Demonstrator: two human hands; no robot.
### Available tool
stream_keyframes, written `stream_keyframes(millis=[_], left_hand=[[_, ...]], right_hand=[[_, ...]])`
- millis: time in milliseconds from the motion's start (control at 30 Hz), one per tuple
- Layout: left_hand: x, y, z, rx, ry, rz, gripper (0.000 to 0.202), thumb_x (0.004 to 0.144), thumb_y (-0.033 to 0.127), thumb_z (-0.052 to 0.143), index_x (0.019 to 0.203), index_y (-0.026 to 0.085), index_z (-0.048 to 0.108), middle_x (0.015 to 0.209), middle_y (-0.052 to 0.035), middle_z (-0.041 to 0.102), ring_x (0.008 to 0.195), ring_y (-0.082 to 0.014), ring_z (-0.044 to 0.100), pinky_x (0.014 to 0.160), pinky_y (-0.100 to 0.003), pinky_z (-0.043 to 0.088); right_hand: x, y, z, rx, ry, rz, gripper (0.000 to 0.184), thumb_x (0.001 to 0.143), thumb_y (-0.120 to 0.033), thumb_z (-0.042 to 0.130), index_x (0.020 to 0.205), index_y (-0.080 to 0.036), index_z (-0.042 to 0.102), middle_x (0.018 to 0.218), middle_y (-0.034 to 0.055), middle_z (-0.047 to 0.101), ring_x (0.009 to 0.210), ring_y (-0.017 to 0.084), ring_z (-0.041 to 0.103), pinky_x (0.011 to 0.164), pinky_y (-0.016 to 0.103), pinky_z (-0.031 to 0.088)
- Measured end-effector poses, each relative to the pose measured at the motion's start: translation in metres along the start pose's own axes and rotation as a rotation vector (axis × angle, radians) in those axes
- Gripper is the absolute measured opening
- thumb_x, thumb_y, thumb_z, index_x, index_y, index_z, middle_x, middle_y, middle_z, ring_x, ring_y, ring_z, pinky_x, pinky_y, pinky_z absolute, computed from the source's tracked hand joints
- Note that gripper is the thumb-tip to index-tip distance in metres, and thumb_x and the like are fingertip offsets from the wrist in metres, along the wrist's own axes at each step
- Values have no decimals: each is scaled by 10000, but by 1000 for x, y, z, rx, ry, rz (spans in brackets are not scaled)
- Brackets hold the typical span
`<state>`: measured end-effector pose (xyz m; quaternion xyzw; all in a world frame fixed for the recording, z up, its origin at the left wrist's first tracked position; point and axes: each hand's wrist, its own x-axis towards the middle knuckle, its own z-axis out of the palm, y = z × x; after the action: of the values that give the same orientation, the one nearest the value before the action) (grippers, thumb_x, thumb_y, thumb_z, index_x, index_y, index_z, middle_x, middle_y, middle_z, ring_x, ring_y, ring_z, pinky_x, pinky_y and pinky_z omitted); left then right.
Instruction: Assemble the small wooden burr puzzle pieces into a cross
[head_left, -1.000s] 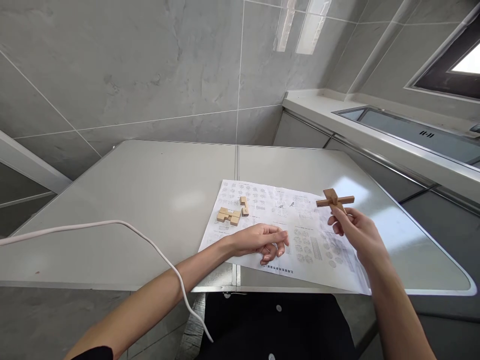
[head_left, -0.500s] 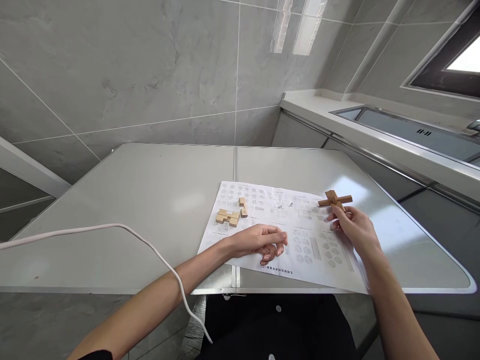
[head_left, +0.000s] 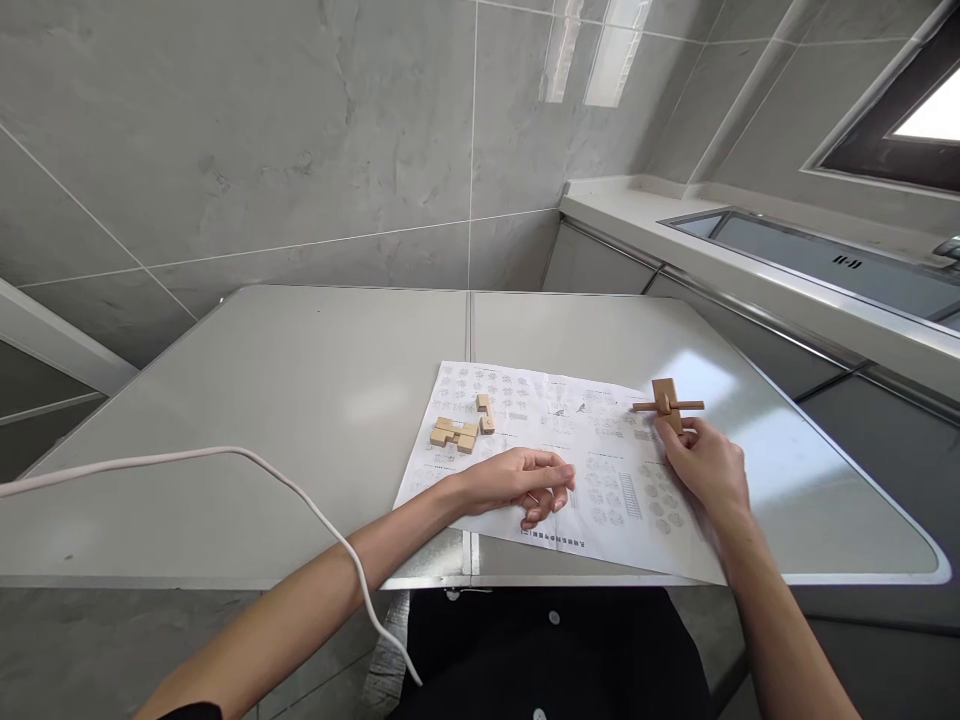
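Between the fingers of my right hand (head_left: 705, 465) is a brown wooden interlocking puzzle (head_left: 666, 405), cross-shaped, with a flat upright part and a thin bar through it. It is held above the right edge of a printed instruction sheet (head_left: 547, 430). My left hand (head_left: 529, 485) rests on the sheet's lower middle, fingers loosely curled and apart, with nothing in them. On the sheet's left part lie light notched wooden pieces (head_left: 454, 435), set together, and a single notched wooden piece (head_left: 486, 414) standing beside them.
The sheet lies on a pale folding table (head_left: 315, 380) with a seam down its middle. A white cable (head_left: 247, 455) crosses the left side and runs over my left forearm. Behind is a tiled wall (head_left: 300, 130); at right, a counter with a sink (head_left: 825, 260).
My right hand has turned the wooden puzzle, so its flat part now faces me and the bar lies nearly level. My left hand and the loose pieces stay put.
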<state>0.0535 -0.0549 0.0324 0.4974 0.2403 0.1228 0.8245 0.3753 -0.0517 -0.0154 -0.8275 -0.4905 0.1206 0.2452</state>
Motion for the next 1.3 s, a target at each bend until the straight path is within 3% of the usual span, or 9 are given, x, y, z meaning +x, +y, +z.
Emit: stream_keyframes(millis=[200,1300], left_hand=[[1,0,0,-14,-5,19,473,863,600,760,956,162,609,764,25,597,495,-62,485,519,-279,400],[4,3,2,69,8,-7,463,835,594,789,923,172,619,754,25,618,507,-75,508,543,-290,433]], right_hand=[[-6,-2,-1,-53,26,40,417,877,-625,571,971,-240,703,731,55,718,747,298,631,613,349,371],[-11,-1,-4,-4,43,26,420,863,-636,595,991,-245,678,710,26,723,760,294,658,637,343,382]])
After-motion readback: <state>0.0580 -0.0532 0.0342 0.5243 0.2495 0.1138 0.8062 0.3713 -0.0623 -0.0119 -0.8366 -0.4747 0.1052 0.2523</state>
